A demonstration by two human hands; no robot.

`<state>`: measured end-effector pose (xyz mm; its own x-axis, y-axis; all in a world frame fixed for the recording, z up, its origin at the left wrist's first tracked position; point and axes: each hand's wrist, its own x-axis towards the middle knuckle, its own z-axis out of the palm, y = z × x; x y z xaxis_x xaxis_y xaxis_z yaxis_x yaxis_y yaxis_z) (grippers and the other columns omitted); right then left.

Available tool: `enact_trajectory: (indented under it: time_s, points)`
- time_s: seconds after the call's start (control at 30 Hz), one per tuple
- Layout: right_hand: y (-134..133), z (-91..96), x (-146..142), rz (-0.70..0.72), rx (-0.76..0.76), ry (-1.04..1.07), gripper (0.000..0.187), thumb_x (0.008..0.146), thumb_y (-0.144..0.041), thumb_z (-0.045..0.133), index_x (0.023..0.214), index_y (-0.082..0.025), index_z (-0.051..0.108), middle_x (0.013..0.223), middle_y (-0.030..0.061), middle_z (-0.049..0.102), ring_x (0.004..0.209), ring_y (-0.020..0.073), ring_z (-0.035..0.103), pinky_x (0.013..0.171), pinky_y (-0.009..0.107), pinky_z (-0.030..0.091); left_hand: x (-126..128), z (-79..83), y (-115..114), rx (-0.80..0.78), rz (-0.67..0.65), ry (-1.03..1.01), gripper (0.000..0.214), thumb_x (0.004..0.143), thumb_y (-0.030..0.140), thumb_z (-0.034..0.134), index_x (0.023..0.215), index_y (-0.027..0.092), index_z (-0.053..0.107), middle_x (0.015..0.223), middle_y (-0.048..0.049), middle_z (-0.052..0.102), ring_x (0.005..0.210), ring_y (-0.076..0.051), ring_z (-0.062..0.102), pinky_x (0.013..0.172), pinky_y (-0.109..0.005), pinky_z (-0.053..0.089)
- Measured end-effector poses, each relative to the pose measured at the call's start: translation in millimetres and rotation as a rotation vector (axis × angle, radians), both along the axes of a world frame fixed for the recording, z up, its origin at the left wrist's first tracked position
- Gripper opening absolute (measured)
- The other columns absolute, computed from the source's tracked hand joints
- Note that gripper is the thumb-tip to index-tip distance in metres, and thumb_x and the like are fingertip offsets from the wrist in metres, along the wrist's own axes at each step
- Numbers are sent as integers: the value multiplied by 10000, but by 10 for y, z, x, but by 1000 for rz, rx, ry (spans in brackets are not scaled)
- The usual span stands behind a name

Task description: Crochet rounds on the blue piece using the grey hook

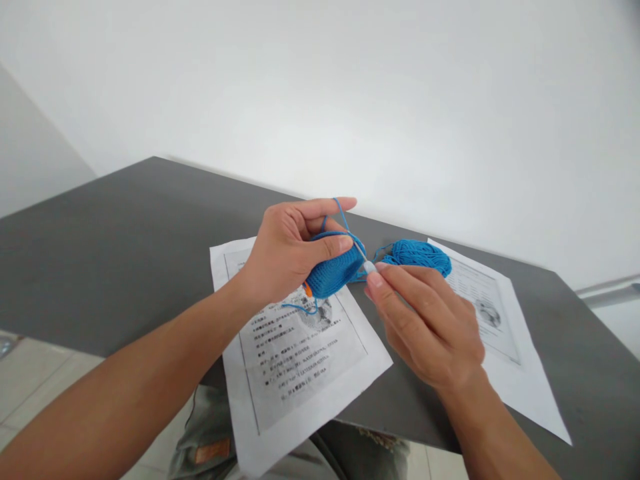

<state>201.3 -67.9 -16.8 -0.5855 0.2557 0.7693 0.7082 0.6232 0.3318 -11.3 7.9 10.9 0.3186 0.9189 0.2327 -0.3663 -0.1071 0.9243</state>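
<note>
My left hand (290, 250) is closed on a small blue crocheted piece (334, 273), thumb pressed on top, with blue yarn looped over the raised index finger. A small orange marker shows at the piece's lower edge. My right hand (425, 320) pinches a crochet hook (369, 267) by its pale handle; the hook's tip goes into the piece. A blue yarn ball (417, 255) lies on the table just behind my right hand, its strand running to the work.
A dark grey table (125, 253) holds two printed paper sheets, one (295, 360) under my hands overhanging the near edge, another (500, 320) at the right. A white wall stands behind. My lap and tiled floor show below the table edge.
</note>
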Motion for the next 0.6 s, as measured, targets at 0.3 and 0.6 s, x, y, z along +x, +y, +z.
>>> enact_trajectory:
  time_s: [0.3, 0.6]
  points:
    - [-46, 204, 95, 31, -123, -184, 306, 978, -45, 651, 1276, -18, 717, 1136, 203, 808, 1032, 309, 750, 709, 396, 637, -41, 34, 33, 241, 105, 354, 487, 805, 144, 777, 1290, 139, 817, 780, -20, 783, 557, -105, 597, 501, -227, 484]
    - [-17, 172, 106, 247, -387, 413, 461, 861, 12, 816, 1257, -224, 795, 1008, 69, 836, 869, 230, 795, 716, 399, 684, -91, 34, 99, 266, -26, 383, 423, 791, 105, 757, 1204, 121, 846, 767, -31, 789, 625, -132, 683, 562, -228, 516]
